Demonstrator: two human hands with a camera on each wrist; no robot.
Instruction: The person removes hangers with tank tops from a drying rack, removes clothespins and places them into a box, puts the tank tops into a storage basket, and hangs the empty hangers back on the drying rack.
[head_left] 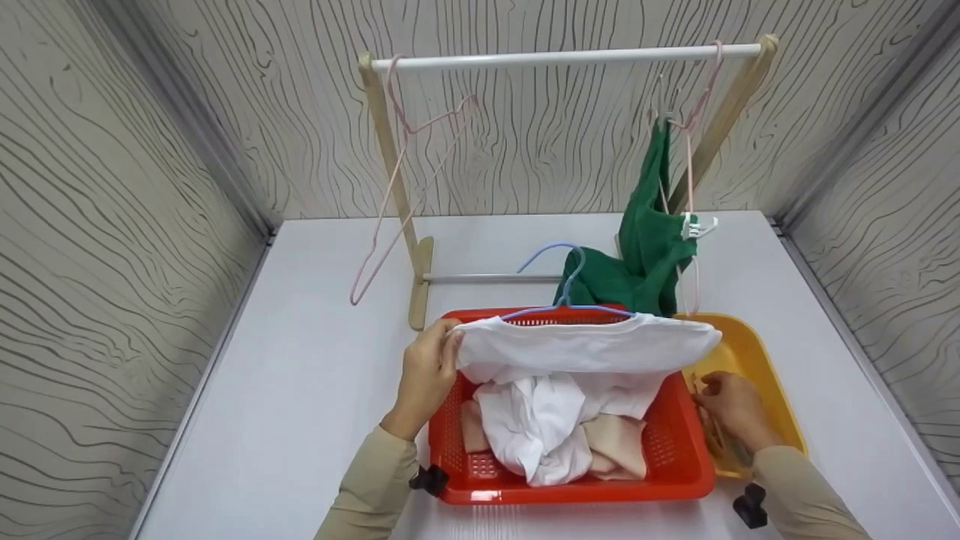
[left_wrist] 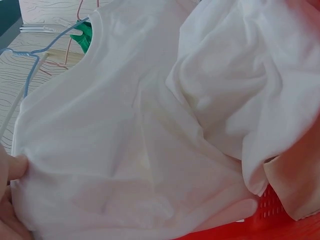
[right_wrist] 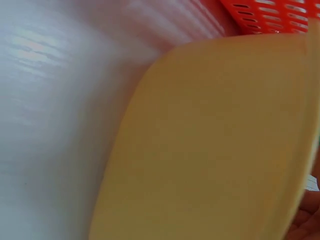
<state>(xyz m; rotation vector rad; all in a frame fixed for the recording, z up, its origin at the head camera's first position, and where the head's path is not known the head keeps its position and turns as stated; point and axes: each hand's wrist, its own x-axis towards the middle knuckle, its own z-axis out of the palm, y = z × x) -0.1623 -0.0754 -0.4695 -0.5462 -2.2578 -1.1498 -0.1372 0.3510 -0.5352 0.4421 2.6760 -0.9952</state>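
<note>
A white shirt (head_left: pixel 585 349) hangs on a blue hanger (head_left: pixel 568 289) above the red basket. My left hand (head_left: pixel 429 375) pinches its left shoulder between thumb and fingers, also visible at the edge of the left wrist view. My right hand (head_left: pixel 735 405) reaches into the yellow basin (head_left: pixel 776 397), fingers bent beside small tan, peg-like pieces (head_left: pixel 712 435). Whether it grips one is hidden. In the red basket (head_left: pixel 570 491) lie a crumpled white cloth (head_left: pixel 532 431) and beige cloth (head_left: pixel 619 446).
Behind the basket stands a wooden rack with a white rail (head_left: pixel 570 57). A pink hanger (head_left: pixel 382 202) hangs at its left. At the right, a green garment (head_left: pixel 649 217) hangs from another pink hanger (head_left: pixel 691 172), with a white clip (head_left: pixel 697 226) on it.
</note>
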